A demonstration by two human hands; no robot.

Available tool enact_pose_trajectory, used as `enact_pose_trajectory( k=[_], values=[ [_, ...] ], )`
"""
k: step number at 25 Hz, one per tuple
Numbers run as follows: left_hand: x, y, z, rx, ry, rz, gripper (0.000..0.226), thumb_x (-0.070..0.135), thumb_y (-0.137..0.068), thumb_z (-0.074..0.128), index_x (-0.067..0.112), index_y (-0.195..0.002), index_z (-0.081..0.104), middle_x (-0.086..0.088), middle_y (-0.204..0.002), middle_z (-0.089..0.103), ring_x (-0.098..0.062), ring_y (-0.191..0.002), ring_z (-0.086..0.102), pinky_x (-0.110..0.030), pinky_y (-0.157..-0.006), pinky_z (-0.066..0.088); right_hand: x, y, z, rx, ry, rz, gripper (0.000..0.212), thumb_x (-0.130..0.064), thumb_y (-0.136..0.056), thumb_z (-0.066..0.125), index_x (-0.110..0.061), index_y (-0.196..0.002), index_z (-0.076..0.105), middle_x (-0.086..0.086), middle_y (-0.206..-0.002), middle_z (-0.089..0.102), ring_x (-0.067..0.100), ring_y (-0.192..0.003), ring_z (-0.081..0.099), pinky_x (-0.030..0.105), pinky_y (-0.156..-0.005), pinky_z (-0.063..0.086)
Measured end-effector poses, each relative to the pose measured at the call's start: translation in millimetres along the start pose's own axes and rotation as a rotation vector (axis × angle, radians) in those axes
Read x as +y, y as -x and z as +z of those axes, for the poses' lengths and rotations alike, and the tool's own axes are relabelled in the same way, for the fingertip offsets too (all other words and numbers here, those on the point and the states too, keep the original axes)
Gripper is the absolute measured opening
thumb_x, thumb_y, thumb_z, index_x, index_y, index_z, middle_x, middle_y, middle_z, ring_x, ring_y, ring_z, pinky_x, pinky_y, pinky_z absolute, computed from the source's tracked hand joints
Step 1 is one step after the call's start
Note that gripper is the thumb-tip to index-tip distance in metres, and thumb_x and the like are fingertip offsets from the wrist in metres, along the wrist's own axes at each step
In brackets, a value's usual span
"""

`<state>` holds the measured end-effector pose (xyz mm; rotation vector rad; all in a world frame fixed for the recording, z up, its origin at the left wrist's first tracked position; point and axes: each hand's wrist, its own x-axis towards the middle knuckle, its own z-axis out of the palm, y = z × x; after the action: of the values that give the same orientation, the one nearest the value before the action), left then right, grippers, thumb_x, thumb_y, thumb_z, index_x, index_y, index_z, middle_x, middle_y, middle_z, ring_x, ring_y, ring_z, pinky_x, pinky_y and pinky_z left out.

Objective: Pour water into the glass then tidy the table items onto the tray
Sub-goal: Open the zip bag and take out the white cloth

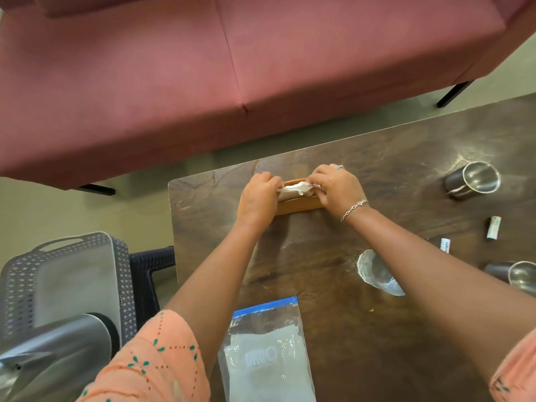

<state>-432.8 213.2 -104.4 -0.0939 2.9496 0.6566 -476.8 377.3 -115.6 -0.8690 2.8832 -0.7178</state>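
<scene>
At the far edge of the dark wooden table (391, 169), my left hand (256, 198) and my right hand (333, 188) both pinch white tissues (295, 189) sitting in a brown wooden holder (298, 206). A clear glass (377, 271) stands under my right forearm. One steel cup (475, 179) stands at the far right and another steel cup (519, 274) at the right edge. A grey tray (75, 282) rests in a perforated basket (17, 285) on the left, off the table.
A zip bag (266, 352) with a blue seal lies near me. Two small tubes (493, 227) (445, 245) lie on the right. A steel jug (58, 346) is at the lower left. A pink sofa (232, 68) stands beyond the table.
</scene>
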Motion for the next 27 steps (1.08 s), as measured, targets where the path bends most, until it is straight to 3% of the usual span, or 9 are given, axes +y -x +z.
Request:
enact_pose_trajectory(
  k=[4, 6, 8, 11, 13, 17, 20, 22, 27],
  values=[
    [-3.0, 5.0, -0.1, -0.009, 0.069, -0.042, 0.032, 0.024, -0.086, 0.063, 0.011, -0.115, 0.057, -0.006, -0.120, 0.054, -0.021, -0.111, 0.047, -0.023, -0.087, 0.037, 2.9, 2.9, -4.2, -0.083, -0.022, 0.086, 0.027, 0.001, -0.073, 0.065, -0.009, -0.098, 0.067, 0.012, -0.101, 0.063, 0.033, -0.092, 0.055, 0.042, -0.070, 0.053],
    [-8.7, 5.4, 1.6, -0.064, 0.073, -0.002, 0.057, 0.033, -0.077, 0.071, 0.012, -0.126, 0.049, -0.005, -0.130, 0.050, -0.021, -0.121, 0.043, -0.030, -0.102, 0.033, 4.2, 4.6, -7.3, -0.097, -0.052, 0.061, 0.038, -0.002, -0.072, 0.065, -0.008, -0.109, 0.062, 0.013, -0.109, 0.060, 0.034, -0.098, 0.054, 0.042, -0.080, 0.050],
    [-13.8, 1.9, 5.4, -0.148, 0.013, 0.004, 0.078, 0.039, -0.071, 0.074, 0.014, -0.136, 0.039, -0.005, -0.140, 0.042, -0.022, -0.132, 0.034, -0.040, -0.115, 0.018, 3.8, 2.7, -7.0, -0.225, -0.038, 0.055, 0.059, -0.014, -0.072, 0.071, -0.008, -0.127, 0.050, 0.015, -0.130, 0.050, 0.034, -0.117, 0.046, 0.040, -0.097, 0.040],
    [-14.4, -4.7, 12.2, -0.207, -0.044, -0.015, 0.077, 0.033, -0.074, 0.073, 0.014, -0.138, 0.035, -0.003, -0.142, 0.042, -0.019, -0.135, 0.032, -0.042, -0.118, 0.004, 2.0, -4.8, 1.3, -0.453, 0.104, 0.064, 0.087, -0.027, -0.074, 0.074, -0.006, -0.142, 0.025, 0.011, -0.150, 0.026, 0.025, -0.139, 0.023, 0.035, -0.113, 0.021],
    [-11.8, -5.9, 11.8, -0.188, -0.026, -0.006, 0.062, 0.024, -0.078, 0.070, 0.015, -0.132, 0.042, -0.003, -0.135, 0.049, -0.019, -0.129, 0.039, -0.038, -0.117, 0.003, -1.4, -7.8, 6.5, -0.457, 0.129, 0.084, 0.077, -0.022, -0.077, 0.071, -0.007, -0.140, 0.028, 0.012, -0.147, 0.033, 0.027, -0.137, 0.028, 0.037, -0.111, 0.026],
    [-5.9, 8.2, 9.3, -0.156, 0.013, -0.027, 0.045, 0.017, -0.081, 0.066, 0.014, -0.124, 0.050, -0.003, -0.125, 0.055, -0.021, -0.122, 0.043, -0.035, -0.115, 0.013, -12.4, -2.2, 2.6, -0.387, 0.135, 0.140, 0.043, -0.009, -0.081, 0.057, -0.014, -0.123, 0.047, 0.006, -0.126, 0.052, 0.028, -0.115, 0.048, 0.039, -0.089, 0.042],
    [-2.9, 42.8, 12.0, -0.126, 0.086, -0.063, 0.044, 0.018, -0.080, 0.066, 0.014, -0.121, 0.051, -0.003, -0.121, 0.054, -0.020, -0.113, 0.047, -0.029, -0.095, 0.035, -23.8, 22.4, -1.9, -0.393, 0.090, 0.125, 0.041, -0.007, -0.079, 0.057, -0.015, -0.119, 0.050, 0.006, -0.122, 0.054, 0.029, -0.111, 0.050, 0.042, -0.087, 0.046],
    [-1.5, 71.9, 15.9, -0.129, 0.138, -0.065, 0.043, 0.017, -0.080, 0.065, 0.013, -0.120, 0.051, -0.004, -0.120, 0.054, -0.020, -0.109, 0.050, -0.027, -0.083, 0.038, -32.7, 48.0, -2.0, -0.387, 0.039, 0.108, 0.041, -0.005, -0.077, 0.057, -0.012, -0.117, 0.052, 0.008, -0.120, 0.056, 0.031, -0.111, 0.051, 0.045, -0.089, 0.046],
    [6.7, 130.8, 34.4, -0.208, 0.147, -0.029, 0.043, 0.016, -0.081, 0.065, 0.013, -0.122, 0.051, -0.003, -0.120, 0.055, -0.019, -0.107, 0.051, -0.025, -0.082, 0.039, -48.6, 119.2, 4.4, -0.348, 0.011, 0.102, 0.043, -0.001, -0.072, 0.063, -0.005, -0.114, 0.057, 0.013, -0.114, 0.061, 0.033, -0.106, 0.056, 0.045, -0.088, 0.048]
  ],
)
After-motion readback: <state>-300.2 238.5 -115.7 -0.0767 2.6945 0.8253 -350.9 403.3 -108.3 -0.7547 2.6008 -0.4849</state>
